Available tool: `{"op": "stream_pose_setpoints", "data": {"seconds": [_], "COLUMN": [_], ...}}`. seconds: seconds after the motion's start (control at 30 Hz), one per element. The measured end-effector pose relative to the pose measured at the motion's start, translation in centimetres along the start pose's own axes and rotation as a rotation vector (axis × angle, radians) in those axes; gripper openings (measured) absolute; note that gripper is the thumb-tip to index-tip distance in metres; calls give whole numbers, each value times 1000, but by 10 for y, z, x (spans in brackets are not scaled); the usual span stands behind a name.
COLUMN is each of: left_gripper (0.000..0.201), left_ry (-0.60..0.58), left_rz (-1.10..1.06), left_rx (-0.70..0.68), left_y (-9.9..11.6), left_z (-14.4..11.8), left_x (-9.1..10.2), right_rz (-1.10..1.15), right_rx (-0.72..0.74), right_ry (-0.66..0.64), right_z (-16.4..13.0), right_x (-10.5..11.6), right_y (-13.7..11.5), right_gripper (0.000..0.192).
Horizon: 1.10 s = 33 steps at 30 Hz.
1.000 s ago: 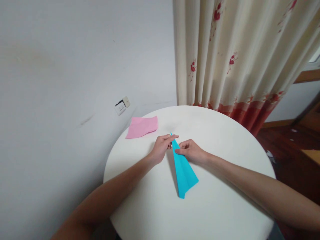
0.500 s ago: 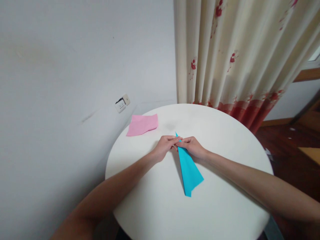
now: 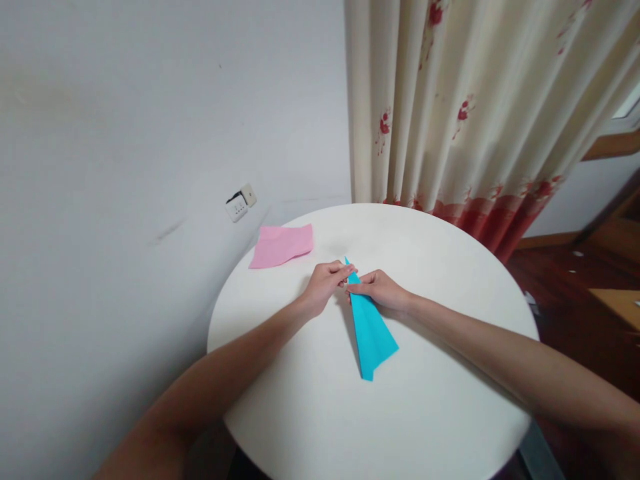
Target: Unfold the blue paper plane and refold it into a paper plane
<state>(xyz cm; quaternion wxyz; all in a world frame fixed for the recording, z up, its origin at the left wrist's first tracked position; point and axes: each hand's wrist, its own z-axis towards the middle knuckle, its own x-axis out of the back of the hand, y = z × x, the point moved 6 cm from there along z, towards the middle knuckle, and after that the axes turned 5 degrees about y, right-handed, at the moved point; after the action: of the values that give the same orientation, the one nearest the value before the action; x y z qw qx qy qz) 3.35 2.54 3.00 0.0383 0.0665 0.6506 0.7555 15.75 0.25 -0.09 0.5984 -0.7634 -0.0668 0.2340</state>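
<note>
Above the white round table (image 3: 310,373), a folded sheet of blue paper (image 3: 370,333) narrows to a point at its far end and widens toward me. My left hand (image 3: 325,283) pinches it close to the tip, thumb on the upper side. Just below, my right hand (image 3: 381,291) grips the paper from the right, its thumb lying across the top. Fingers under the paper are partly hidden. The wide, uneven end hangs free of both hands.
A pink sheet of paper (image 3: 283,247) lies at the table's back left. The wall (image 3: 150,133) with a socket (image 3: 237,207) borders the left side. Behind the table hangs a flowered curtain (image 3: 425,133).
My left hand has slid slightly up toward the paper's tip, apart from my right hand, showing more blue between them. The whole view has shifted a little.
</note>
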Motion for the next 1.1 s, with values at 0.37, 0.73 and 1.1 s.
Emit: {"op": "stream_pose_setpoints", "data": {"seconds": [0.37,0.73,1.1], "left_gripper": [34,34,33], "left_ry": [99,-57,-156], "left_rz": [-32,-4,-39], "left_rx": [-21,120,163], "left_y": [8,-9,-8], "left_z": [8,4,-5], "left_x": [14,2,-13], "right_rz": [-189,-134,73], "right_rx": [-78,-72,44], "right_ry": [-4,91,51], "right_z": [-6,-9,2], "right_x": [4,5,4], "right_y": [1,-3,4], "right_gripper": [37,29,42]}}
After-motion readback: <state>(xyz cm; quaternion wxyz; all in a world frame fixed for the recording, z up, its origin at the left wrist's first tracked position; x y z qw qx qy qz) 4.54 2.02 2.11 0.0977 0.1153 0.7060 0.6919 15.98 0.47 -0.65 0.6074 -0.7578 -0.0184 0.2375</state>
